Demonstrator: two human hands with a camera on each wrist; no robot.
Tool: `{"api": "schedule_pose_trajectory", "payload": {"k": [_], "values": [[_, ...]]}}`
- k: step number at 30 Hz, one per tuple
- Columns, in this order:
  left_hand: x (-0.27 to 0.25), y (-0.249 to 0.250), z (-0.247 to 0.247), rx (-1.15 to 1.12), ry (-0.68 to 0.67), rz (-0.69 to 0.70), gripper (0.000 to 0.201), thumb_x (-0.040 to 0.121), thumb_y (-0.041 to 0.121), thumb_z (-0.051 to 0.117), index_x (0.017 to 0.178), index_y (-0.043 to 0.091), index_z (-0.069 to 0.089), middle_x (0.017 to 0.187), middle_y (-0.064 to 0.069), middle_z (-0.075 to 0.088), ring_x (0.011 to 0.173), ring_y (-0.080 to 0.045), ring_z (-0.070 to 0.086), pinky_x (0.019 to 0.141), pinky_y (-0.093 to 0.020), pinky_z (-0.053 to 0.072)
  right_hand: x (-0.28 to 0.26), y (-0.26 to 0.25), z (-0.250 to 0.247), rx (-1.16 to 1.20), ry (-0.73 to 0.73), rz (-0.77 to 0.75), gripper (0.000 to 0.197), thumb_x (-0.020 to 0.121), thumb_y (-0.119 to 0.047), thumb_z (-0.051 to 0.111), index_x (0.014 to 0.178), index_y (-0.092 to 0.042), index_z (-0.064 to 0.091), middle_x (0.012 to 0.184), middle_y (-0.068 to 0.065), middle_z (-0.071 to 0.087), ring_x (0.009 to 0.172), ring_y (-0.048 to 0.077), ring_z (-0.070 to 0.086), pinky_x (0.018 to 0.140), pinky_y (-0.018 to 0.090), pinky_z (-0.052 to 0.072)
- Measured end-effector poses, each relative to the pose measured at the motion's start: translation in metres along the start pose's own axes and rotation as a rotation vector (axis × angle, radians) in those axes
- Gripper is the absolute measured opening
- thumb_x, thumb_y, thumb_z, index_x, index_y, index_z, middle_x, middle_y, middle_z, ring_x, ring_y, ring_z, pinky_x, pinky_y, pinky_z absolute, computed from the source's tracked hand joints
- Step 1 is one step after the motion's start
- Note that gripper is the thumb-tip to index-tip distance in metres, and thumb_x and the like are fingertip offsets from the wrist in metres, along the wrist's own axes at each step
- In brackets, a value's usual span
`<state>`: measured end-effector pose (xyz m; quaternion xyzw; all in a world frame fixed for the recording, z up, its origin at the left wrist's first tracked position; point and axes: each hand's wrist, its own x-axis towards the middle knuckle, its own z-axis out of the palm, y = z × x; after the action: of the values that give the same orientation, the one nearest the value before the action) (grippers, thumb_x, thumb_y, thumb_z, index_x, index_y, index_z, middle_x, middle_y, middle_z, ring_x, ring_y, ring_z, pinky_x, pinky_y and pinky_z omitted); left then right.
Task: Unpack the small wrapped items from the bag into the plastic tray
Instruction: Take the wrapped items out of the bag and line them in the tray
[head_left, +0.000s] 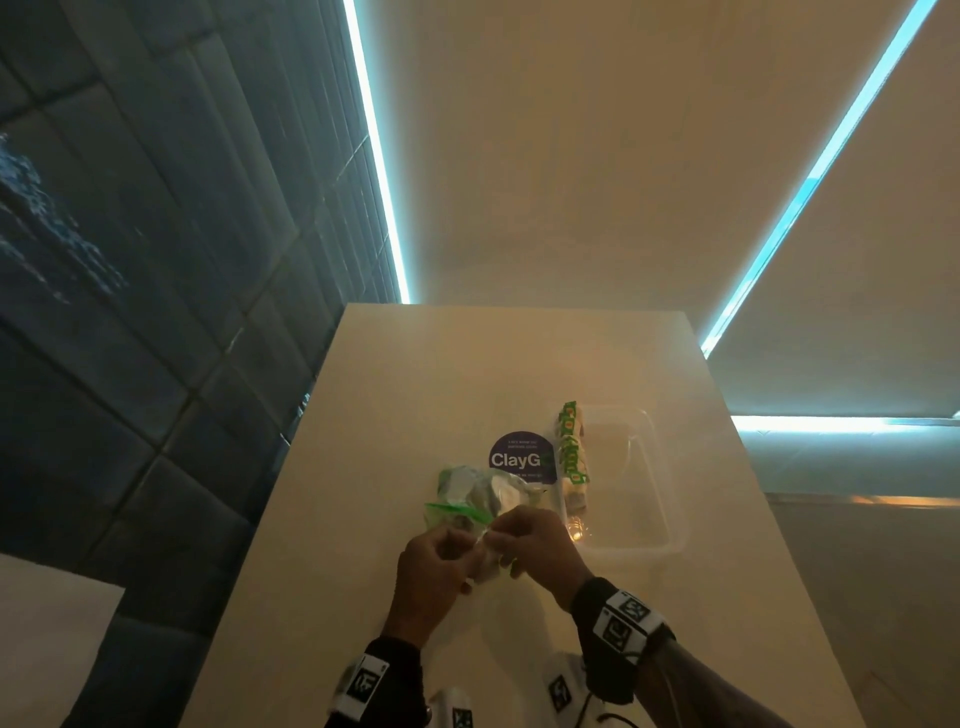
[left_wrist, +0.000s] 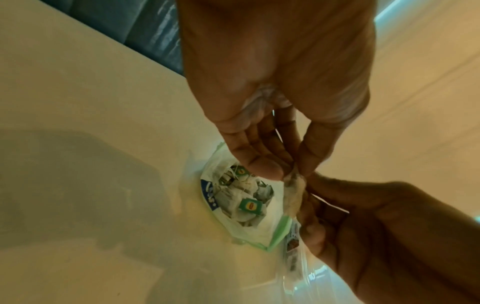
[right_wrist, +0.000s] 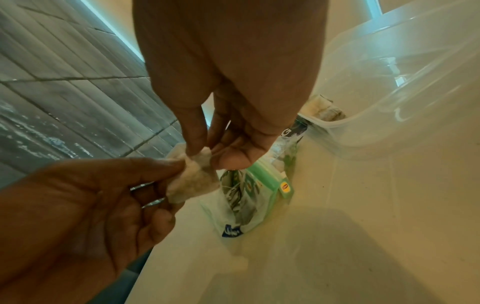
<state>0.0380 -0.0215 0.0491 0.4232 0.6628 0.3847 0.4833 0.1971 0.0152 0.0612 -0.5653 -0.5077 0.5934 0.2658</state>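
Observation:
A white tea bag (right_wrist: 192, 176) is pinched from both sides just above the table. My left hand (head_left: 452, 551) grips its left end, and in the left wrist view the left hand (left_wrist: 288, 170) holds the tea bag (left_wrist: 293, 191) between thumb and fingers. My right hand (head_left: 498, 540) pinches the other end; the right wrist view shows that right hand (right_wrist: 205, 156) on its top corner. Beyond the hands the green-and-white bag (head_left: 467, 499) lies open, with several tagged tea bags (left_wrist: 241, 197) inside. To the right stands the clear plastic tray (head_left: 670, 519).
A long green-and-white packet (head_left: 571, 452) lies along the tray's left edge. A round purple sticker (head_left: 519, 457) is on the cream table (head_left: 415, 389) behind the bag. A dark tiled wall runs along the left, and the table's left edge is close to the bag.

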Motion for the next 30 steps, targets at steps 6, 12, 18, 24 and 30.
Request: {"api": "schedule_pose_trajectory", "payload": {"k": [6,12,18,24,30], "values": [[-0.006,0.008,0.006,0.138,0.028,0.129,0.017,0.072,0.033,0.083,0.076,0.022,0.071,0.069,0.006,0.073,0.062,-0.006,0.069,0.061,-0.026,0.058,-0.006,-0.005,0.002,0.176,-0.068,-0.006,0.027,0.092,-0.026,0.065,0.096,0.000,0.073,0.089,0.020,0.073,0.073,0.024,0.067,0.068,0.032,0.055],[-0.003,0.019,-0.001,0.126,-0.031,0.134,0.013,0.077,0.022,0.080,0.087,0.025,0.072,0.080,0.008,0.074,0.077,-0.003,0.068,0.069,-0.021,0.056,-0.003,-0.009,-0.013,0.180,-0.107,-0.018,0.020,0.092,-0.013,0.062,0.096,0.006,0.070,0.084,0.015,0.070,0.073,0.024,0.064,0.065,0.031,0.054],[0.004,0.027,-0.005,-0.056,-0.267,-0.002,0.048,0.078,0.009,0.078,0.122,0.016,0.058,0.103,-0.006,0.073,0.096,-0.016,0.071,0.080,-0.034,0.059,-0.007,-0.024,-0.024,0.247,-0.268,-0.017,0.014,0.092,-0.009,0.061,0.094,0.003,0.069,0.083,0.012,0.067,0.073,0.022,0.063,0.066,0.032,0.052],[0.002,0.044,-0.015,-0.005,-0.446,-0.032,0.031,0.085,0.007,0.071,0.115,0.014,0.068,0.089,-0.001,0.073,0.084,-0.016,0.069,0.076,-0.033,0.057,-0.008,-0.035,-0.032,0.341,-0.173,-0.035,0.018,0.088,-0.013,0.067,0.089,0.004,0.064,0.077,0.009,0.061,0.060,0.018,0.053,0.056,0.030,0.044],[0.001,0.071,-0.028,0.040,-0.407,0.016,0.010,0.087,0.012,0.069,0.084,0.019,0.077,0.081,0.001,0.074,0.079,-0.015,0.067,0.080,-0.038,0.057,-0.004,-0.043,-0.043,0.015,0.127,-0.156,0.021,0.088,-0.007,0.066,0.108,-0.011,0.065,0.106,0.006,0.065,0.084,0.013,0.062,0.064,0.017,0.050]]}}
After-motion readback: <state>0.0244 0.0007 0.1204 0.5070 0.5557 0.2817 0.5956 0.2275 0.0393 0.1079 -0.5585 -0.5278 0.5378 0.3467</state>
